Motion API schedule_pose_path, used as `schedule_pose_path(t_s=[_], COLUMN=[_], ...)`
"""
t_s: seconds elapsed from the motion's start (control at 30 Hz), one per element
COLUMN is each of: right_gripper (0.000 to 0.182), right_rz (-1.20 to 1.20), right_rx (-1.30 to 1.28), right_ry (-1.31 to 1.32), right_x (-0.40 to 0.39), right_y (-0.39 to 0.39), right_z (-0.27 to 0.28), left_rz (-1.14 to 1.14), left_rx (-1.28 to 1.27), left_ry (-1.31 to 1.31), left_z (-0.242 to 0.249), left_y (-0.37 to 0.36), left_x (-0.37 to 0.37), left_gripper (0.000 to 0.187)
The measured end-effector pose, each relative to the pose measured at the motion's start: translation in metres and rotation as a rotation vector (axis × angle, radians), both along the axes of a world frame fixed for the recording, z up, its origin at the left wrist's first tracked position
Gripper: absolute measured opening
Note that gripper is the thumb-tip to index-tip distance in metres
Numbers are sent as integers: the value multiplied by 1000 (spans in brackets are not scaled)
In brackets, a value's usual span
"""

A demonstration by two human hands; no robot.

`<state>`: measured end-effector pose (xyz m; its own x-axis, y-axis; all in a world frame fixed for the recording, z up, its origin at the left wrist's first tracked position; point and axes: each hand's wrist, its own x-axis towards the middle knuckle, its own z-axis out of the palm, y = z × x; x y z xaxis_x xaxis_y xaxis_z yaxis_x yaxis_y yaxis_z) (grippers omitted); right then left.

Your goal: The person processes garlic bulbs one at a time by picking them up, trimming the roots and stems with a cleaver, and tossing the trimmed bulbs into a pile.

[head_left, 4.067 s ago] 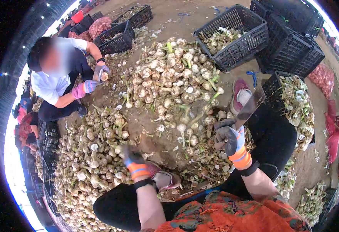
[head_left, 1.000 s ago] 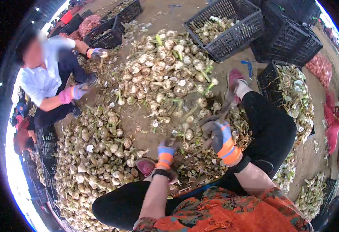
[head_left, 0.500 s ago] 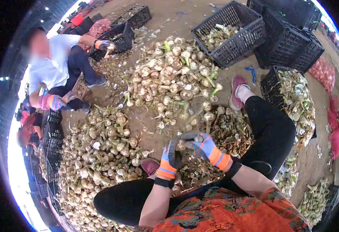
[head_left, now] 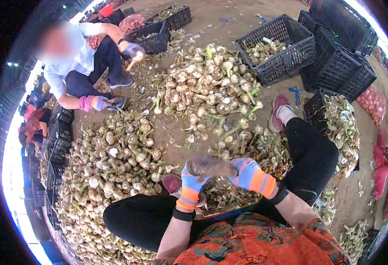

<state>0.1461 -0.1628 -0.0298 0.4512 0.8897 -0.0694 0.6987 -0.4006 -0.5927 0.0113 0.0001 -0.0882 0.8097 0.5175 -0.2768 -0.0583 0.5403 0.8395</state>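
A seated co-worker, black crates and red mesh sacks surround the dirt floor.

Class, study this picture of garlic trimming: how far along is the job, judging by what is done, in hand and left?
Done: trimmed bulbs part-fill a black crate, and cut stalks litter the ground by the worker's leg. In hand: the left hand and right hand meet at one blurred bulb. Left: two big piles of stalked garlic, one ahead, one left. Most remains.

The dirt floor is holding big piles of garlic, one far in the middle and one near the left. Black crates are sitting on it far right.
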Motion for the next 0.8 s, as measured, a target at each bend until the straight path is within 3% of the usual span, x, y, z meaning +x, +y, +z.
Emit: schedule_pose_path(t_s=[0.03,0.07,0.13,0.2,0.27,0.3,0.37,0.4,0.47,0.5,0.57,0.6,0.67,0.7,0.73,0.77,0.8], right_gripper=[37,37,39,39,39,39,39,40,40,40,41,41,42,42,42,42,40], right_rz=[114,112,237,231,264,256,268,283,294,290,276,263,254,293,331,332,7], right_rx=[-147,-155,-431,-424,-458,-478,-463,-443,-478,-494,-509,-504,-504,-513,-520,-520,-431], right_ry=[-21,-18,-23,-8,5,4,6,5,16,34,43,41,46,47,46,56,183], right_x=[-5,-8,-12,-12,-11,-12,-13,-13,-12,-11,-8,-9,-10,-7,-6,-4,3], right_y=[0,3,13,19,24,25,25,25,26,26,27,27,27,27,27,21,12], right_z=[15,30,48,45,50,48,38,36,34,29,23,20,21,28,31,13,-26], left_rz=[-21,-20,15,-4,11,7,-246,-247,-159,-161,21,16,-35,-114,-118,-141,-165], left_rx=[-485,-494,-210,-199,-721,-726,915,911,643,640,-642,-644,83,843,842,1020,1204], left_ry=[-434,-431,-161,-159,-170,-168,310,309,187,188,-94,-98,179,288,291,424,555], left_z=[-8,1,31,30,37,43,53,52,49,41,18,11,1,72,69,64,62], left_y=[0,-4,-12,-12,-13,-13,-14,-15,-19,-19,-15,-14,-13,-23,-22,-22,-21], left_x=[-3,-3,-1,2,3,1,-4,-4,-6,-8,-3,-3,-6,0,4,4,4], left_gripper=[24,24,27,27,28,28,28,28,32,32,37,37,41,42,42,50,58])
